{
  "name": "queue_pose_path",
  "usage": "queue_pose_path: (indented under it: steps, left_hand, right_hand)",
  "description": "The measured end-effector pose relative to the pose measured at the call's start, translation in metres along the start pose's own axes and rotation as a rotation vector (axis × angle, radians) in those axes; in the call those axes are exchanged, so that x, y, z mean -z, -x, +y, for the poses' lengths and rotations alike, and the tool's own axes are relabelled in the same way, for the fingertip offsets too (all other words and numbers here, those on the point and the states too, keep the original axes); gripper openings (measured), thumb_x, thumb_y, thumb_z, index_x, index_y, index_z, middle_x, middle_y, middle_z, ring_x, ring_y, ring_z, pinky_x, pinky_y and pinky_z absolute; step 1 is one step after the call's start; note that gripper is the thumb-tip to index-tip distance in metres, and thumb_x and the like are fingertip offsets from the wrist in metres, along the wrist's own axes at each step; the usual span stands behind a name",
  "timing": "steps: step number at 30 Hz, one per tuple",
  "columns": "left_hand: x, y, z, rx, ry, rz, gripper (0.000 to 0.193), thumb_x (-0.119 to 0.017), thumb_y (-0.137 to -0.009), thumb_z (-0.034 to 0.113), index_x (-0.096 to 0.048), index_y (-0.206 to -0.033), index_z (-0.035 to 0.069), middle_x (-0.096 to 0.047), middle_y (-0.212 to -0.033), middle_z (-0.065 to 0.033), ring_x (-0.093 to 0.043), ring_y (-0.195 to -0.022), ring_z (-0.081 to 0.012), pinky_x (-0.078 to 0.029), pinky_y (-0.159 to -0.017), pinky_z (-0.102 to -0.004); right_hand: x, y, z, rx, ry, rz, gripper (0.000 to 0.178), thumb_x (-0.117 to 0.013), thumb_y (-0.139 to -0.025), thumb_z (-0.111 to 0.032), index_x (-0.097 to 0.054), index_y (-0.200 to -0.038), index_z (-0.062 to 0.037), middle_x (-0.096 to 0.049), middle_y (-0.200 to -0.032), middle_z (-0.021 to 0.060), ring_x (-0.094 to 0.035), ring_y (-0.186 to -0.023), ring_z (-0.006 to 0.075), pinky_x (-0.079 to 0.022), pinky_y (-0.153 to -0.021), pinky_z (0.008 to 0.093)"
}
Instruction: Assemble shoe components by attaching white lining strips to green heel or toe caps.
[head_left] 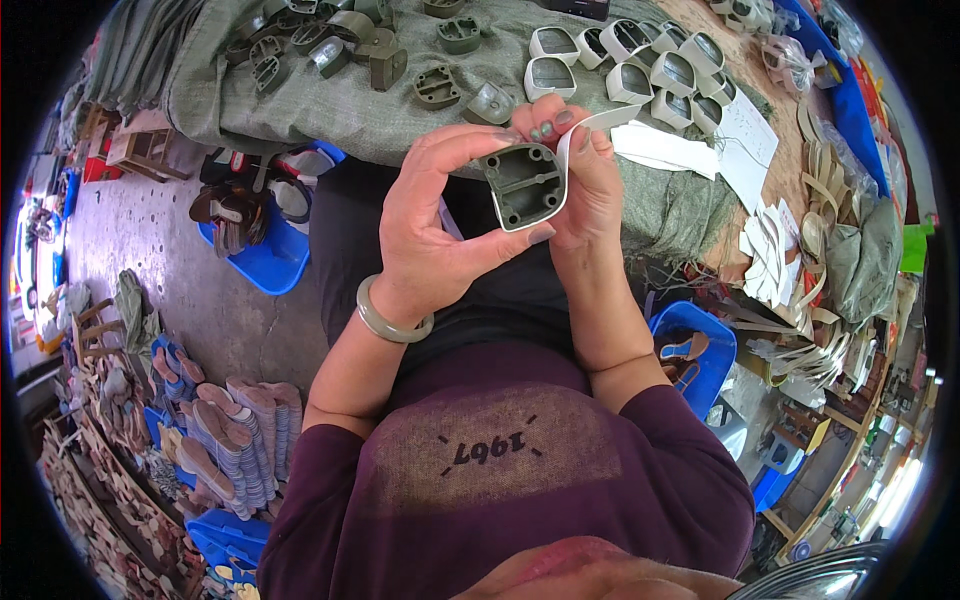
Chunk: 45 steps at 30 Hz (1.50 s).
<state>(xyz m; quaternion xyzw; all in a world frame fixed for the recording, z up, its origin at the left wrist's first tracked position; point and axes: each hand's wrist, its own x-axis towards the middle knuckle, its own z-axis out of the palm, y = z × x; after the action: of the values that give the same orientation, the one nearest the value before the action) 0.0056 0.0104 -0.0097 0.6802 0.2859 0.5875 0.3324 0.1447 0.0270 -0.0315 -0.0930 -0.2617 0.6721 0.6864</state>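
My left hand grips a dark green shoe heel block by its sides, thumb along the lower edge. The block's hollow, ribbed face points up at me. A white strip runs round its right and lower edges, with a loose end sticking out to the upper right. My right hand pinches that strip against the heel's right side; some of its fingertips are behind the block. Beyond my hands lie several bare green heels and, to the right, a group of heels with white covering.
Grey-green cloth covers the table. Loose white strips and a paper sheet lie on the right, near bundled strips. Blue bins with shoes stand on the floor at left and right. Stacked soles are lower left.
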Motion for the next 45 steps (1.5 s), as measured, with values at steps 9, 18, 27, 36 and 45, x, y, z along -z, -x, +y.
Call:
queue_pose_path:
  steps: [9, 18, 27, 36, 45]
  left_hand:
    - [0.018, -0.015, 0.009, 0.020, 0.004, -0.242, 0.056, -0.082, -0.060, 0.017, -0.059, -0.110, 0.005, -0.061, -0.112, -0.0114, -0.056, -0.107, -0.0260, -0.041, -0.093, -0.0344]
    - [0.001, 0.002, 0.001, 0.180, 0.373, -0.150, 0.098, -0.076, -0.073, 0.028, -0.012, -0.141, -0.001, -0.034, -0.141, -0.0190, -0.034, -0.130, -0.0233, -0.030, -0.104, -0.0326]
    - [0.005, 0.009, 0.006, 0.047, -0.175, 0.078, 0.063, -0.086, -0.061, 0.029, -0.047, -0.104, 0.004, -0.059, -0.086, -0.0087, -0.058, -0.074, -0.0141, -0.048, -0.067, -0.0270]
    - [0.001, 0.002, 0.016, 0.021, -0.297, 0.015, 0.042, -0.085, -0.059, 0.021, -0.057, -0.086, 0.004, -0.061, -0.076, -0.0053, -0.061, -0.062, -0.0153, -0.049, -0.057, -0.0262]
    - [0.001, -0.001, 0.013, -0.109, -0.334, -0.064, 0.038, -0.082, -0.057, 0.023, -0.058, -0.081, 0.006, -0.058, -0.066, -0.0054, -0.059, -0.055, -0.0185, -0.048, -0.052, -0.0261]
  right_hand:
    - [0.001, 0.000, -0.006, -0.011, 0.068, -0.174, 0.017, -0.072, -0.075, -0.014, -0.066, -0.084, -0.0007, -0.054, -0.089, 0.0052, -0.054, -0.082, 0.0146, -0.044, -0.075, 0.0269]
    - [-0.011, 0.006, 0.000, 0.106, 0.381, -0.129, 0.015, -0.071, -0.070, -0.001, -0.069, -0.085, -0.0020, -0.051, -0.089, 0.0047, -0.051, -0.083, 0.0149, -0.042, -0.074, 0.0255]
    - [-0.024, 0.012, -0.001, 0.078, 0.377, -0.125, 0.015, -0.070, -0.069, 0.003, -0.066, -0.083, -0.0002, -0.051, -0.090, 0.0054, -0.051, -0.081, 0.0140, -0.042, -0.073, 0.0232]
    - [0.000, 0.002, -0.013, -0.051, 0.325, -0.089, 0.018, -0.072, -0.076, -0.020, -0.064, -0.081, -0.0043, -0.049, -0.077, 0.0048, -0.046, -0.076, 0.0186, -0.036, -0.066, 0.0279]
    - [0.000, 0.005, -0.007, -0.188, 0.148, -0.077, 0.012, -0.070, -0.076, -0.009, -0.065, -0.081, 0.0002, -0.056, -0.084, 0.0074, -0.053, -0.075, 0.0129, -0.043, -0.070, 0.0243]
